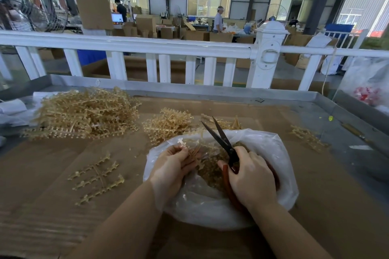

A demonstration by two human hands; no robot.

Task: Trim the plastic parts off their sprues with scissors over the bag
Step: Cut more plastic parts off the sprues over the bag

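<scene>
A white plastic bag (280, 153) lies open on the cardboard-covered table, with a heap of tan trimmed parts (212, 172) inside it. Over the bag's left side my left hand (172, 166) grips a tan sprue (194, 152) with parts on it. My right hand (250, 176) grips the red handles of the scissors (221, 136). Their dark blades are spread apart and point up and away, just right of the sprue.
A big pile of tan sprues (84, 113) lies at the back left, a smaller pile (168, 124) behind the bag. Loose sprues lie at left (96, 176) and right (307, 136). A white railing (147, 46) runs behind the table's raised metal rim (189, 88).
</scene>
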